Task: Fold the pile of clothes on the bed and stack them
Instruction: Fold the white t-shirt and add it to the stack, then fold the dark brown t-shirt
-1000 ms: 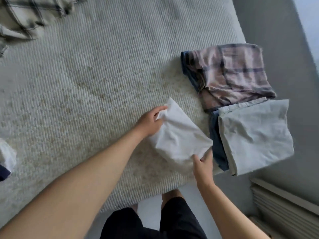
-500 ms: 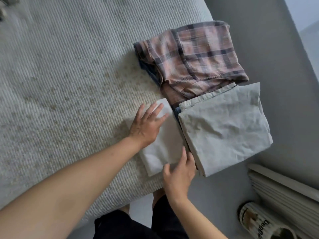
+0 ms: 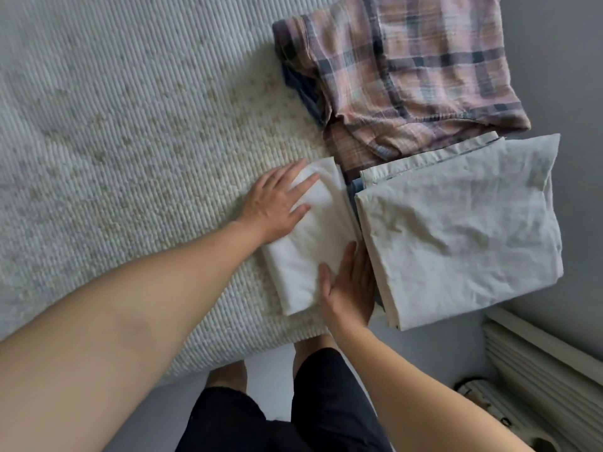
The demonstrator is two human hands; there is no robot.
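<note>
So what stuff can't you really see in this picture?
- Blue garment, head view: only its edge peeks out from under the grey folded cloth.
- Plaid shirt: top cut off by the frame edge.
- White folded cloth: partly covered by the left hand and right hand.

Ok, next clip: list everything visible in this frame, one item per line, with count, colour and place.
white folded cloth: one, white, near edge of the bed, under both hands
grey folded cloth: one, pale grey, right of the white one, overhanging the bed's edge, on top of a blue garment
plaid garment: one, pink and navy check, folded, far right of the bed, on something dark blue
bed cover: one, ribbed off-white
radiator: one, cream, lower right
printed object: one, partly hidden, on the floor
left hand: flat on the white cloth
right hand: flat on its near right side
</note>
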